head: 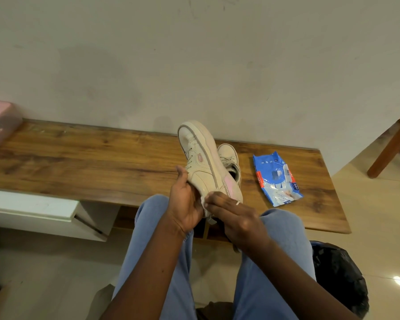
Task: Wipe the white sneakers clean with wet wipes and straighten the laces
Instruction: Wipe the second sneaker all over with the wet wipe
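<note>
Above the near edge of the wooden surface (79, 162), over the person's knees, the held sneaker (201, 162) is lifted clear and tipped on its side. Its long axis runs from the heel at 6 o'clock, between the hands, to the toe at 11 o'clock, and the sole edge faces 3 o'clock. The second sneaker (229, 158) stands on the surface just behind it at 1 o'clock, partly hidden. The blue wipes pack (276, 179) lies flat further out at 3 o'clock. The left hand (186, 204) grips the heel end from the 9 o'clock side, fingers curled under and thumb up the side panel. The right hand (236, 215), coming in from 4 o'clock, pinches a crumpled wet wipe (204, 200) against the heel. From there a wiping stroke would likely travel along the axis toward the toe, with the right hand nearer the sole edge.
</note>
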